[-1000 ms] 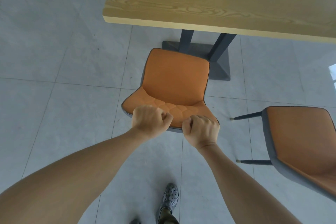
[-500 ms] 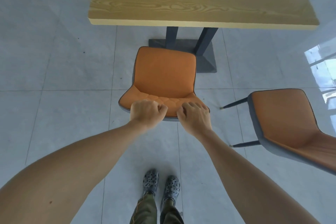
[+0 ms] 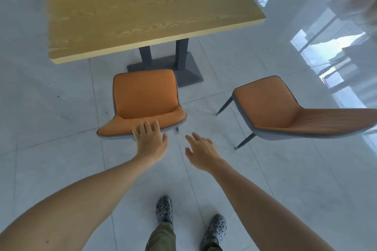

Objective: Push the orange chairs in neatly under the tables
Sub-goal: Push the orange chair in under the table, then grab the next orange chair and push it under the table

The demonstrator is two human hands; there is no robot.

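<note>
chair back (image 3: 140, 126) under left fingers (image 3: 145, 126)

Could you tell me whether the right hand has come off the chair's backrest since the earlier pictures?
Yes. The right hand is open and off the chair, nearer the second chair.

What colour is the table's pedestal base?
Dark grey, seen in the head view: pedestal base under the wood-grain table.

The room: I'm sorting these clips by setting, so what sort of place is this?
Probably a canteen or cafe: a wood-top pedestal table, matching orange chairs on both sides of it, and a glossy tiled floor by big windows.
</note>
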